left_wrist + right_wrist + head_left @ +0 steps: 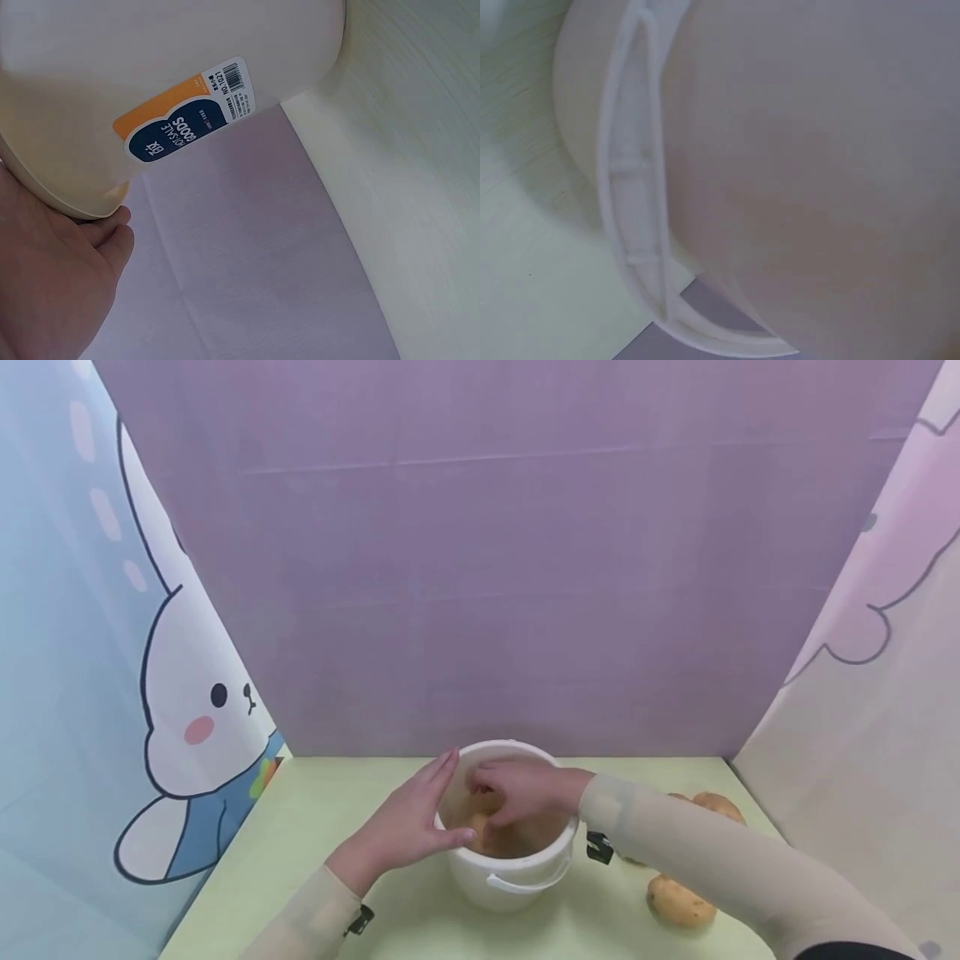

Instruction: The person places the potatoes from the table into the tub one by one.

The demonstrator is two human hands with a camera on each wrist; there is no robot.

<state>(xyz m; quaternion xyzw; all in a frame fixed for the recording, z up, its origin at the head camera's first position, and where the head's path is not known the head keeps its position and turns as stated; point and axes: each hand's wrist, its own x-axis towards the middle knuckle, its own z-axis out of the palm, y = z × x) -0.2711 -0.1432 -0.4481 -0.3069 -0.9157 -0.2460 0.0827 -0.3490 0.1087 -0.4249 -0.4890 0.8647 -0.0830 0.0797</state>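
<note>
A white plastic bucket stands upright on the table. My left hand rests against its left rim, fingers straight and thumb reaching over the near edge. In the left wrist view, that hand lies along the rim beside the labelled bucket wall. My right hand is down inside the bucket, fingers bent and thumb pointing down. A potato shows right at its thumb; I cannot tell if the fingers grip it. The right wrist view has the bucket handle but no hand.
Several potatoes lie on the table to the right of the bucket, one potato nearer and another potato behind my right sleeve. A purple cloth wall rises behind the pale green table, with printed curtains on both sides.
</note>
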